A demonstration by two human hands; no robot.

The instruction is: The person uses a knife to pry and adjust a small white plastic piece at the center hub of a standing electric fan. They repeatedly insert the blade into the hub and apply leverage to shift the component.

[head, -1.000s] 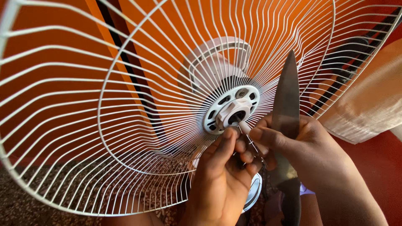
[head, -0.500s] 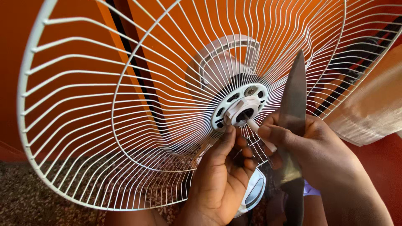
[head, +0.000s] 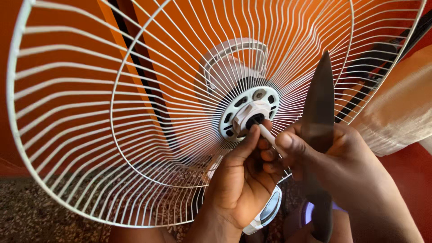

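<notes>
While the left hand (head: 240,184) pinched the thin shaft (head: 266,133) at the guard's (head: 81,135) hub (head: 249,112), the right hand (head: 333,157), fingers clamped on a knife (head: 318,108), steadied it; light, springy wire, probably best gripped at the stiff hub.

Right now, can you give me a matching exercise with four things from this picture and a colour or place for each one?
Things:
1. wire fan guard
2. knife
3. left hand
4. wall

Descriptions:
A. orange, behind the wires
B. dark blade pointing up, in the right hand
C. white, curved wires
D. fingertips at the white hub

Pairs: 1-C, 2-B, 3-D, 4-A
</notes>
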